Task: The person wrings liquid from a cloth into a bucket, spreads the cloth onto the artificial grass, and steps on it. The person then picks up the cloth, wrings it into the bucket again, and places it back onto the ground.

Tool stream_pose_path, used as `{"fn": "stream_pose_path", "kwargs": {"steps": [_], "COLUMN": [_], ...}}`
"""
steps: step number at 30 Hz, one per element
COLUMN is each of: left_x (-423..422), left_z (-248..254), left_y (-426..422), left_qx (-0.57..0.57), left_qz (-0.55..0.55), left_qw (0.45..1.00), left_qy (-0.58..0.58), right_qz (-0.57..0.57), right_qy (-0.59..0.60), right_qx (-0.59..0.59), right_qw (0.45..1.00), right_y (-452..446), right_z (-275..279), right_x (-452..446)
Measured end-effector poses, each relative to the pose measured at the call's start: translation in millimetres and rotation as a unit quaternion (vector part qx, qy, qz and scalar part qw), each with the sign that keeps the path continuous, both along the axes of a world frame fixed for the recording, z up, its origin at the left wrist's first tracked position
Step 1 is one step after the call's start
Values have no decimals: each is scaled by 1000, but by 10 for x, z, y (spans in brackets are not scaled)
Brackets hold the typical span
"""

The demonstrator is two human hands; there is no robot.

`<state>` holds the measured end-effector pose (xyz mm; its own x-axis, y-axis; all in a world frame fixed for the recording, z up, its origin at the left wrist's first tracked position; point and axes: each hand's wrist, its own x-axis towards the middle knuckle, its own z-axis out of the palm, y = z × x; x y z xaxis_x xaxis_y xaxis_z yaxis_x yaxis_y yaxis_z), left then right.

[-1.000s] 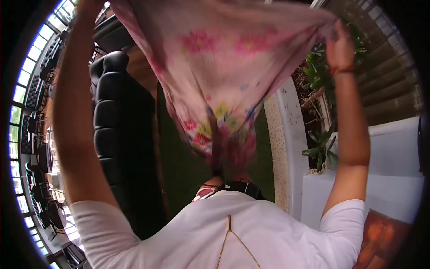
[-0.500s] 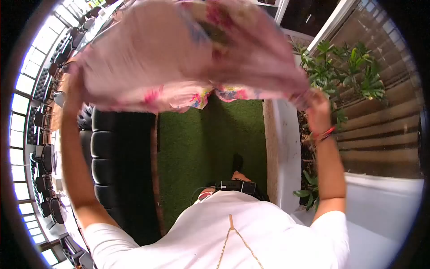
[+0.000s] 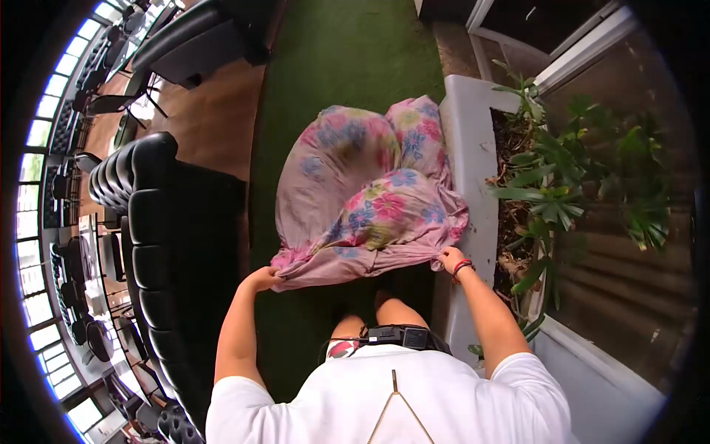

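Observation:
A pink bedsheet (image 3: 318, 200) with blue, pink and yellow flowers billows in front of my legs, puffed up in rounded folds above the green turf. My left hand (image 3: 262, 279) is closed on its near left corner. At the near right corner, my right hand (image 3: 452, 260) pinches a bunched bit of the same fabric. The near edge hangs fairly taut between both hands. Folds hide part of the far side, and I cannot tell how much of the sheet touches the ground.
Green artificial turf (image 3: 347, 44) runs ahead between a black tufted sofa (image 3: 200, 281) on my left and a white planter wall (image 3: 473, 177) on my right. Leafy plants (image 3: 551, 192) lean out of the planter. Another black sofa (image 3: 200, 44) stands farther ahead on brown flooring.
Both hands have come down from high and wide to waist level, closer together. The sheet has dropped from overhead and now balloons out ahead, near the ground. Both hands still grip it.

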<state>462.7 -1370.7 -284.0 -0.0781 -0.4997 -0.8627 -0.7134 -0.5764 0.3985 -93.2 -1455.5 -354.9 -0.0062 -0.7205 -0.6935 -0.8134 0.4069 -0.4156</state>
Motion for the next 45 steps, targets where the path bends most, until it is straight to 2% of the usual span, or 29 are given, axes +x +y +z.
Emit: {"fn": "stream_pose_path", "kwargs": {"steps": [2, 3, 4, 6, 7, 10, 11, 12, 13, 14, 16, 17, 19, 22, 24, 25, 26, 27, 30, 32, 34, 35, 37, 38, 39, 40, 41, 44, 45], "left_x": [28, 139, 182, 196, 152, 31, -18, 38, -137, -193, -224, -230, -287, -60, -172, -294, -397, -468, -633, -627, -563, -495, -527, -516, -689, -753, -806, -1028, -1119], "left_z": [-316, -600, -753, -900, -773, -779, -848, -1001, -829, -616, -641, -637, -603, -928, -800, -551, -439, -375, -144, -293, -559, -682, -605, -783, -407, -256, -261, -347, -265], "left_y": [-125, -161, -201, -507, -669, -1203, -1356, -1494, -1672, -1718, -1737, -1637, -1234, -50, 657, 804, 1011, 1220, 1287, 1112, 565, 154, -885, -1179, -1725, -2122, -2337, -2575, -2540], "left_qx": [11, 3, -38, -44, -100, -227, -333, -417, -429, -431, -451, -432, -380, -305, -233, -149, -79, -46, 111, 133, 138, 105, 30, -210, -248, -181, -188, -152, -135], "left_qz": [-33, -53, -18, -7, 3, 72, 133, 144, 152, 145, 100, 89, 97, 63, 23, 37, 30, 41, 47, 23, -39, -129, -20, 41, 114, 127, 138, 273, 277], "left_qw": [999, 997, 997, 979, 959, 917, 885, 852, 827, 832, 843, 855, 880, 923, 946, 970, 976, 978, 976, 979, 982, 981, 992, 969, 957, 973, 971, 949, 951], "left_qy": [-37, -61, -64, -197, -264, -321, -297, -281, -331, -317, -276, -274, -267, -228, -226, -189, -203, -198, -184, -155, -119, -99, -121, -124, -94, -66, -46, 40, 16], "right_qz": [67, 15, -1, -34, -44, -60, -90, -119, -165, -214, -179, -163, -120, -69, -53, -50, -48, -45, -19, -1, -71, -98, -99, -102, -101, -100, -98, -108, -79], "right_qy": [23, 22, 26, 37, 65, 139, 147, 155, 126, 96, 112, 120, 53, -32, -32, -39, -46, -42, -17, -16, -32, -36, -28, -27, -27, -35, -42, -81, -98], "right_qx": [-20, 52, 60, 78, 39, -28, -44, -61, -74, -85, -122, -143, -143, -158, -133, -121, -110, -72, 12, 34, 46, 59, 61, 61, 50, 50, 49, 51, 20], "right_qw": [997, 998, 998, 996, 996, 988, 984, 979, 976, 968, 970, 969, 981, 984, 989, 991, 992, 995, 1000, 999, 996, 993, 993, 993, 993, 993, 993, 990, 992], "right_y": [-86, -215, -343, -571, -611, -1040, -1213, -1379, -1528, -1523, -1751, -1807, -1864, -1690, -1562, -1457, -1359, -1286, -992, -957, -927, -959, -1144, -1252, -1376, -1508, -1651, -2232, -2401], "right_z": [-460, -351, -375, -494, -606, -950, -1001, -1009, -1029, -1049, -1011, -987, -919, -675, -674, -738, -764, -697, -677, -454, -558, -571, -369, -290, -283, -267, -274, -363, -564], "right_x": [-168, -131, -125, -143, -90, -160, -151, -137, -114, -17, 49, 77, 103, 228, 167, 104, 31, -15, -193, -254, -326, -409, -448, -437, -436, -441, -419, -299, -356]}}
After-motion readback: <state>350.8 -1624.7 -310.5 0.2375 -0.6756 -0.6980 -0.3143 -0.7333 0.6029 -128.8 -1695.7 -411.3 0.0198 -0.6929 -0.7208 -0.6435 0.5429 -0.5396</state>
